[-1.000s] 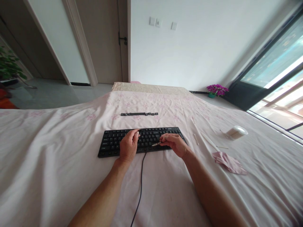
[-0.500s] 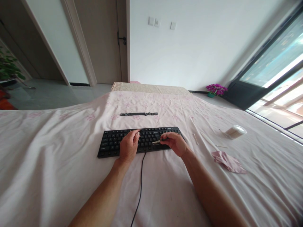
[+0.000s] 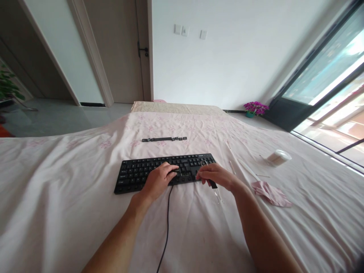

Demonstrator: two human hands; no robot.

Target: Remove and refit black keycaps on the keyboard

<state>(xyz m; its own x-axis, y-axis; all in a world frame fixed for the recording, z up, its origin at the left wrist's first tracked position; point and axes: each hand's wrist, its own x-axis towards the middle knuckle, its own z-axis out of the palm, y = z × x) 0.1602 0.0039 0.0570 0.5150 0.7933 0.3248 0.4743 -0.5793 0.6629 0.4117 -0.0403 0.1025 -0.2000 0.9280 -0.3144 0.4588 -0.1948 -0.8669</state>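
Your right hand (image 3: 217,176) has its grip closed round the wire-ended tool (image 3: 213,184); a crooked pull could damage the keyboard (image 3: 138,171), though I can't tell if the tool's far end touches it. Your left hand (image 3: 159,179) rests on it, thumb and forefinger apart; rumpled cloth (image 3: 85,208) could let it slide. Keyboard's black, flat on that cloth, loose keycaps (image 3: 162,139) rowed beyond it

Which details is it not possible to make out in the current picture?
All in the head view:
1. Some keys of the keyboard: covered by the left hand.
2. The exact grip on the black-handled tool: hidden by the right hand.
3. Markings on the loose keycaps: too small.
4. The cable's near end: cut off by the bottom edge.
5. The leafy plant: cut off by the left edge.
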